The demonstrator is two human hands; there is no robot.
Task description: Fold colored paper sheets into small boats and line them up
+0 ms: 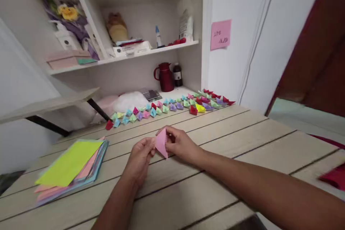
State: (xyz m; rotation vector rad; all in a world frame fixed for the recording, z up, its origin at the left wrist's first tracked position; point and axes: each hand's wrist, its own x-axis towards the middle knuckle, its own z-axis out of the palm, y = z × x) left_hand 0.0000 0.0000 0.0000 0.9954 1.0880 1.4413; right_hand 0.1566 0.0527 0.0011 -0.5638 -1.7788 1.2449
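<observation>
A small folded piece of pink paper [161, 143] is held up over the middle of the table. My left hand [142, 152] pinches its left edge between thumb and fingers. On the other side, my right hand [179, 143] grips the paper, with the thumb low on the right edge and the fingers behind it. Part of the right fingers is hidden by the paper. Beyond my hands, rows of small folded paper boats [152, 112] in many colours stand along the table's back edge, a yellow boat [200, 108] among the nearest on the right.
At the left lies a stack of coloured paper sheets [68, 161], lime green on top. The wooden plank table [215, 187] has dark grooves. Behind it are a red jug [165, 77], a dark bottle [177, 74] and a white shelf [151, 53]. A pink note [221, 34] is stuck to the wall.
</observation>
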